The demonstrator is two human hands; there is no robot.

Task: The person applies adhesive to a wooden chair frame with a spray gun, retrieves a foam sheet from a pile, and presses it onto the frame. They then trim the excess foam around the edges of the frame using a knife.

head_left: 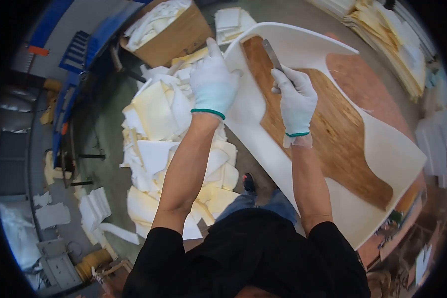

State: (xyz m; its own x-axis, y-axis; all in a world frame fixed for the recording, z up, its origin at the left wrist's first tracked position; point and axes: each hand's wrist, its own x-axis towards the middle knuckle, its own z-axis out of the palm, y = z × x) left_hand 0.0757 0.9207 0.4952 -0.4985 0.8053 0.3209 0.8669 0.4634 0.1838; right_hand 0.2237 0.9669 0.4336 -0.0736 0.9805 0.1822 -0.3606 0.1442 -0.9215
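My right hand (297, 94), in a white knit glove, is closed around a slim grey metal knife (272, 55) that points up and away to the left. It is over a brown wooden board (328, 119) with a curved outline, which lies on a large white foam sheet (256, 141). My left hand (213, 82), gloved the same way, is beside the sheet's left edge with the index finger stretched out and the thumb apart. Nothing shows in it. Below it lies a tall heap of white and yellowish foam offcuts (156, 111).
A cardboard box (176, 35) full of foam scraps stands beyond the heap. Blue metal equipment (77, 54) is on the left. Stacked foam sheets (390, 44) stand at the far right. A reddish-brown table surface (365, 82) shows beside the white sheet. Loose scraps (94, 206) lie at lower left.
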